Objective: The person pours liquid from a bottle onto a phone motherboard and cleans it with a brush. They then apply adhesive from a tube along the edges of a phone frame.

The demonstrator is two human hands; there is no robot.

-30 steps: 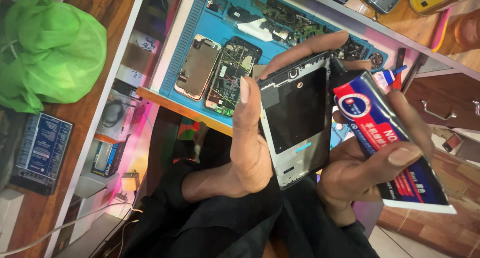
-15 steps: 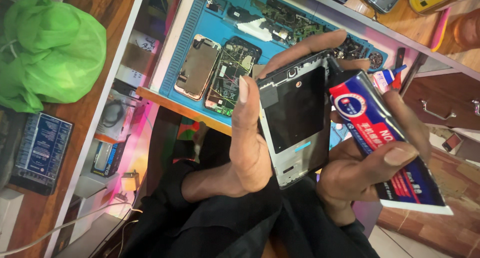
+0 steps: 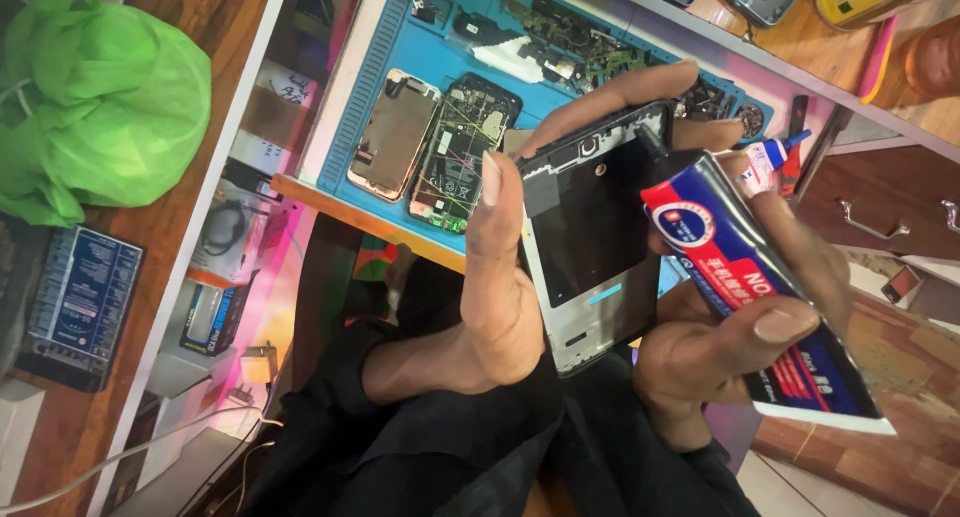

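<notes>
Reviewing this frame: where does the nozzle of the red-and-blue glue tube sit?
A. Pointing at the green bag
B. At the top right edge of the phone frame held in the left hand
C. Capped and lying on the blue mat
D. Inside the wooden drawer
B: the right hand holds the glue tube with its dark nozzle at the upper right edge of the phone frame, which the left hand grips.

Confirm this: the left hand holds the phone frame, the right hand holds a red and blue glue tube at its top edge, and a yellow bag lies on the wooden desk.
One detail is wrong: the head view shows the bag is green, not yellow. The left hand does hold the phone frame, and the right hand the glue tube.
</notes>
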